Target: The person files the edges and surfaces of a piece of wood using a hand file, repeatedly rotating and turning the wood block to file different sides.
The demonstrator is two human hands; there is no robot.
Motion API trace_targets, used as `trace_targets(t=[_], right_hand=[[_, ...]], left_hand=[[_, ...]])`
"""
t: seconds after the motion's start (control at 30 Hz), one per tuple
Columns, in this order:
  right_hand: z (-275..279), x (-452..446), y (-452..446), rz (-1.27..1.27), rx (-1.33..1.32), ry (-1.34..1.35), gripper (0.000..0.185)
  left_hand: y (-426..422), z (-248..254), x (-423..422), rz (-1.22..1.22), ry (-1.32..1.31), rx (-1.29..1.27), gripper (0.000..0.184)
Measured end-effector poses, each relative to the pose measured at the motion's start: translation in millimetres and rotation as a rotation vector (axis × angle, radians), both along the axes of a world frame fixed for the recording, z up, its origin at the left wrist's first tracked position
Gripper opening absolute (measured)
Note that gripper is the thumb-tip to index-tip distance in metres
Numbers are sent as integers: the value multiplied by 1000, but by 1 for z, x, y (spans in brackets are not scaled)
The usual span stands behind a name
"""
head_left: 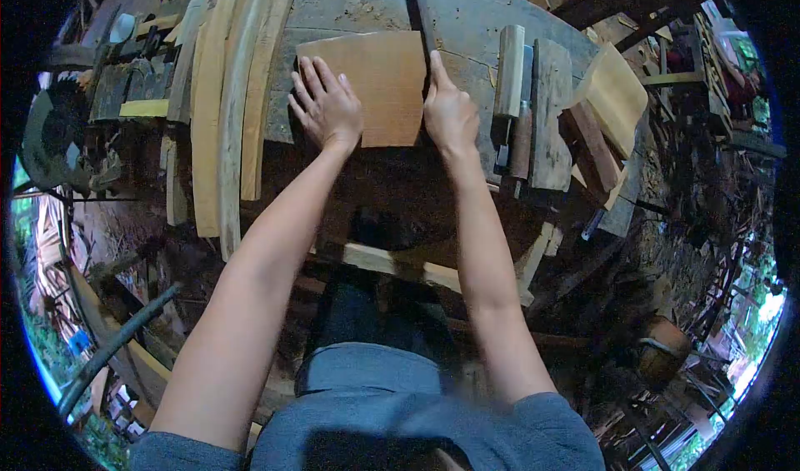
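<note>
A flat light-brown wooden board (392, 79) lies on the worn grey bench top, its near edge by the bench's front. My left hand (329, 109) rests flat on the board's left part, palm down with fingers spread. At the board's right edge, my right hand (451, 117) is closed around the near end of a long dark flat bar (423, 17), its index finger stretched along it. The bar points away from me beside the board. Its gripped end is hidden by my hand, and I cannot tell what kind of tool it is.
Long wooden strips (233, 104) lie to the left over the bench's front edge. On the right are a wood block (510, 71), a grey plank (551, 113), a brown-handled tool (521, 142) and a curved pale wood piece (612, 96). Shavings dot the bench top (475, 21).
</note>
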State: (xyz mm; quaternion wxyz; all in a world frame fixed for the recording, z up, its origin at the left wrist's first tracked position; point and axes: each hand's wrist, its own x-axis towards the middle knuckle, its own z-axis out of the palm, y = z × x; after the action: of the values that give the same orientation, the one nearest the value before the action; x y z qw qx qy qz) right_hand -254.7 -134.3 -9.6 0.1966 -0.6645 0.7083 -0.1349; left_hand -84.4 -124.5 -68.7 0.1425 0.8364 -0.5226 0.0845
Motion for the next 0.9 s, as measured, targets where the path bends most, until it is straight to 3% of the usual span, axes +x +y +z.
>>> trace_targets(t=[0.1,0.2,0.33,0.5,0.6,0.9], right_hand=[[6,-2,15,-11,-20,49,53],[14,-3,50,75,119,25,53],[5,0,0,31,60,29,54],[3,12,7,-43,-21,13,54],[10,8,39,49,52,46,54],[-4,-9,-23,-67,22,-74,47]], left_hand=[[0,0,-5,-5,11,-6,58],[0,-1,-1,-2,6,-3,58],[-2,-3,-8,-7,15,-11,58],[-4,9,-12,-6,73,18,58],[-2,3,-17,-6,69,-5,58],[-5,8,-13,-1,51,31,58]])
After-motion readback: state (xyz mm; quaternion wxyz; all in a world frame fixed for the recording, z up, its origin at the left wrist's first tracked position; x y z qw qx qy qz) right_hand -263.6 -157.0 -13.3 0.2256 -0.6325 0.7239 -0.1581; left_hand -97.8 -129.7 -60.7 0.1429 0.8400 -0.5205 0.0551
